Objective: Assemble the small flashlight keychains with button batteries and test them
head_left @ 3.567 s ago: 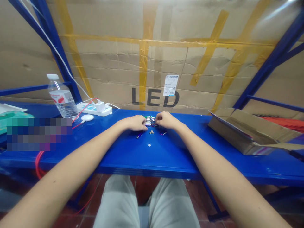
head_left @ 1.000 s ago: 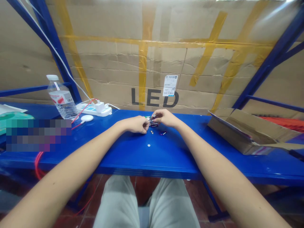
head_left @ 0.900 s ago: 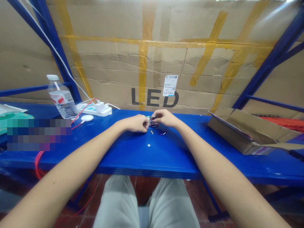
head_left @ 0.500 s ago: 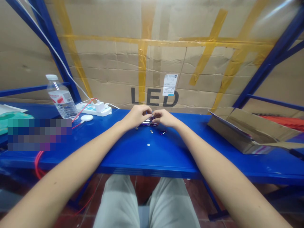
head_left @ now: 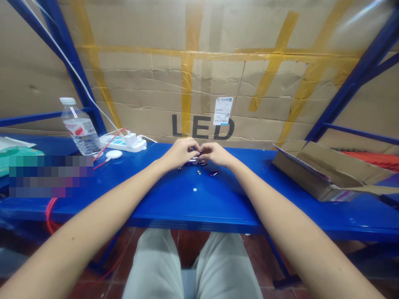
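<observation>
Above the blue table [head_left: 187,203], my left hand [head_left: 181,153] and my right hand [head_left: 215,153] meet fingertip to fingertip. Both are closed in a pinch around something small and dark that I cannot make out. Under the fingers lie shiny purple and silver pieces [head_left: 193,161], partly hidden by my left hand. Just in front of them are small silvery round bits [head_left: 199,172] and a glossy purple oval piece [head_left: 213,173]. A small white disc [head_left: 195,189] lies nearer the table's front edge.
To the left stand a water bottle [head_left: 81,129], a white power strip [head_left: 124,143] with a plug, and a round white pad [head_left: 114,154] on a red cable. An open cardboard box [head_left: 307,178] is on the right. A large cardboard sheet [head_left: 149,91] closes off the back.
The fingertips have shifted very slightly at the small dark thing between them. The arms and the pieces on the table look the same.
</observation>
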Tool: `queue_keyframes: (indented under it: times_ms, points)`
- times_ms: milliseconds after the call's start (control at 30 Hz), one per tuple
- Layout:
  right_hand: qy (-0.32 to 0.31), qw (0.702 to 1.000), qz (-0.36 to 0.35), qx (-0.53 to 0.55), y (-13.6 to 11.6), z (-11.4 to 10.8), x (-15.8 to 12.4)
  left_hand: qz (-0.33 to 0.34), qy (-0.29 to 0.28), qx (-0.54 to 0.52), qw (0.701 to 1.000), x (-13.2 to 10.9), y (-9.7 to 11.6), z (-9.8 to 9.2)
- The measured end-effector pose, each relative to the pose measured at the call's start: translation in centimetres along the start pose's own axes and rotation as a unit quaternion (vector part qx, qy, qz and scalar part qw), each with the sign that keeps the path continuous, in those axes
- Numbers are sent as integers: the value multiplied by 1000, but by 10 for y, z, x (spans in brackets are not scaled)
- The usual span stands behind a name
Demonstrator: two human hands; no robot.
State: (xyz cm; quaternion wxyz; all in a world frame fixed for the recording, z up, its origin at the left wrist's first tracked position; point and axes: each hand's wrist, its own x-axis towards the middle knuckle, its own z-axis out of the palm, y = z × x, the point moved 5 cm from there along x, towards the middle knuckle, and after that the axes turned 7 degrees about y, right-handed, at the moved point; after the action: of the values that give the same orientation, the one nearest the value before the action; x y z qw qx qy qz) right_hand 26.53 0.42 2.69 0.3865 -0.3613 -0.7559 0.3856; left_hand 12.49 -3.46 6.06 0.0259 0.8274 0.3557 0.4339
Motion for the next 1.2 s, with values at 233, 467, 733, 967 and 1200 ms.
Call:
queue_keyframes:
  times_ms: [233, 467, 733, 967, 1200]
  points:
    - [37, 998, -34, -24, 4, -6, 4, 22, 5, -2, 1000, -1, 0, -4]
    - [47, 996, -36, -65, 0, -9, 2, 8, -162, 72, 984, -9, -3, 5]
    - [59, 996, -18, -71, 3, -10, 4, 14, -285, 28, 958, -21, -6, 35]
    - [44, 996, -16, -78, 7, -9, 5, -22, -267, 54, 962, -21, -12, 32]
    - [43, 996, -8, -80, 10, -9, 5, 3, -34, 66, 997, -5, -3, 6]
